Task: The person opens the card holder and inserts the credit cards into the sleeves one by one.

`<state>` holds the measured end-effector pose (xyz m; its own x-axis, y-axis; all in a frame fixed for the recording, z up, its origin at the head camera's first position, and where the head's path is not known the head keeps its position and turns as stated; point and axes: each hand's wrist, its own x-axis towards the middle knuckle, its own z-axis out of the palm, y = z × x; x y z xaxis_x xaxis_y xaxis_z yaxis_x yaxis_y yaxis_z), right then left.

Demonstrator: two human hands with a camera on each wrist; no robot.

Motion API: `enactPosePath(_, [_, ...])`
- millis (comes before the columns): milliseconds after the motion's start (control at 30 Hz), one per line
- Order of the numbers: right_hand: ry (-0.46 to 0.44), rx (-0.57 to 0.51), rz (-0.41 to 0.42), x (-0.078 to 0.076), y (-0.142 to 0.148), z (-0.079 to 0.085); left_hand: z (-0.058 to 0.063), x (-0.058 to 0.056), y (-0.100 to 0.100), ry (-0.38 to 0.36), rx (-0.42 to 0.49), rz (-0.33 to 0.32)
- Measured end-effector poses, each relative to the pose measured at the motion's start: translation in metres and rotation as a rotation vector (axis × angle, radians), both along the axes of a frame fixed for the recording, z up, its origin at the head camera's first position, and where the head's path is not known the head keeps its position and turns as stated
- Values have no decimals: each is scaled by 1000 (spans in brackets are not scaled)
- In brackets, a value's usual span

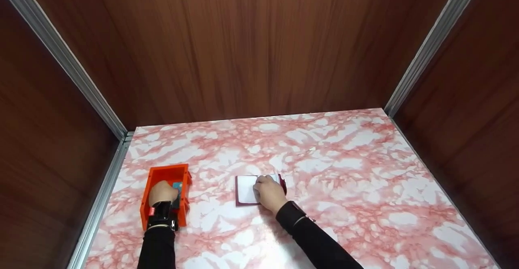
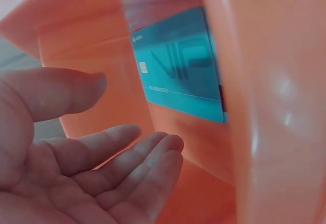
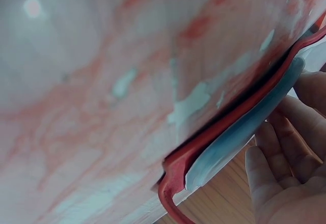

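The left grip [image 1: 163, 193] hangs loose, holding nothing, inside the orange bin [image 1: 169, 172], near the teal VIP card [image 2: 178, 63] by its wall; the right grip [image 1: 270, 193] bends over the open red-covered booklet [image 1: 245, 190] on the tabletop [image 1: 340, 167], whether pinching a leaf I cannot tell; a careless fingertip might topple the card; an uneven pull might crease leaves.

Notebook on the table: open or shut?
Open: the notebook lies with white pages facing up, dark red cover edging them; the right hand hides part.
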<state>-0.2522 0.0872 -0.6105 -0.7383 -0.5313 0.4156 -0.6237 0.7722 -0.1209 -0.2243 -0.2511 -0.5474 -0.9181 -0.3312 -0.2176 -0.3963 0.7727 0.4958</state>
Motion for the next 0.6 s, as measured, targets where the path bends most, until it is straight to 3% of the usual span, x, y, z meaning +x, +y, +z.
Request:
enactPosePath(300, [-18, 8, 3, 0, 0, 1, -6, 2, -5, 9, 15, -39])
enactPosePath(600, [-49, 18, -12, 1, -1, 3, -6, 3, -5, 2, 33, -35])
